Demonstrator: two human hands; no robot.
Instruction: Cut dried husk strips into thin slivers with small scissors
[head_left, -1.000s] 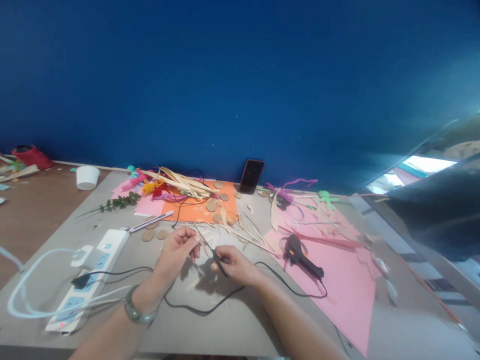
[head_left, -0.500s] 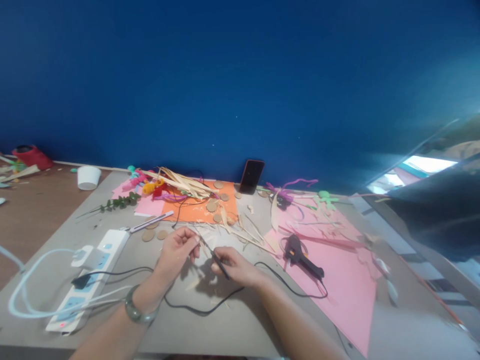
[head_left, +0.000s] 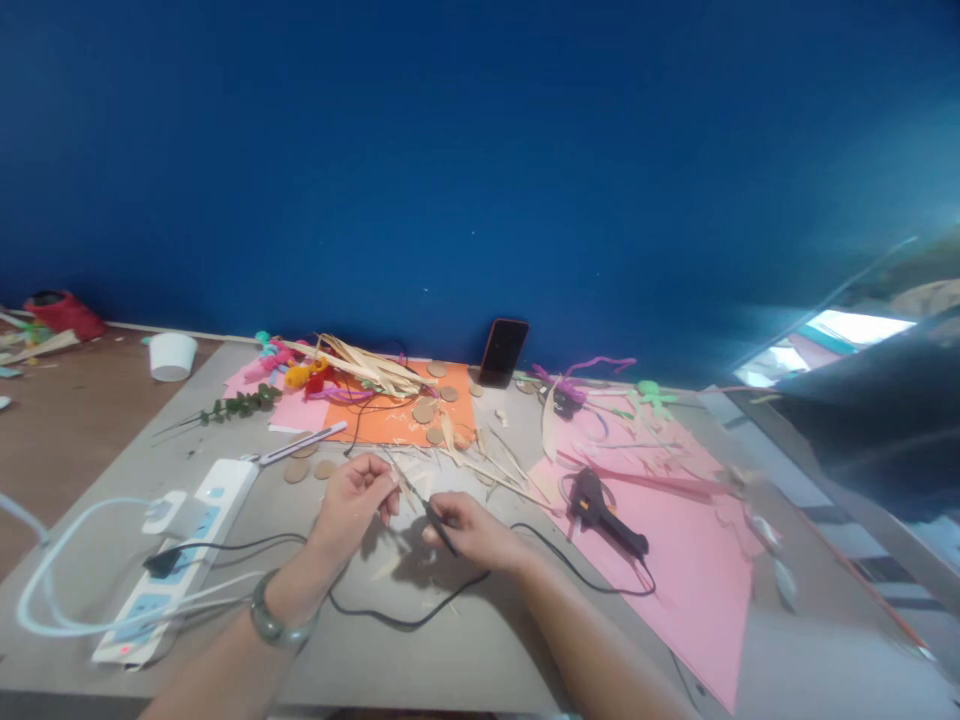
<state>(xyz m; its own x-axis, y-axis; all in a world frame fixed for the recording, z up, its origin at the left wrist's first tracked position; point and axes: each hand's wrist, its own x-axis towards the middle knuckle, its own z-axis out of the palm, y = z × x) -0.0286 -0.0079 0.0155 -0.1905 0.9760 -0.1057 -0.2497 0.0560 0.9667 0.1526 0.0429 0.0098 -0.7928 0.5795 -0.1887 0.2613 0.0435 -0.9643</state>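
Observation:
My left hand point(head_left: 360, 497) is closed in a pinch above the grey table, a bracelet on its wrist. A thin pale strip point(head_left: 406, 492), like dried husk, shows at its fingertips, partly hidden. Close by on the right, my right hand point(head_left: 472, 530) grips a slim dark-handled tool point(head_left: 439, 525). Its narrow tip points up and left to the left fingertips; its exact kind is unclear. Pale scraps point(head_left: 386, 568) lie on the table below both hands. A black glue gun point(head_left: 606, 515) rests on pink paper to the right of my right hand.
A white power strip point(head_left: 217, 490) with plugs and cables lies at left. A utility knife point(head_left: 304, 443), wooden discs point(head_left: 297, 470) and dried husks point(head_left: 375, 365) are beyond the hands. A phone point(head_left: 504, 352) leans on the blue wall; a white cup point(head_left: 172, 357) stands far left.
The dark tool has turned slightly in my right hand. My hands stay nearly in place. The white cup sits a little farther left.

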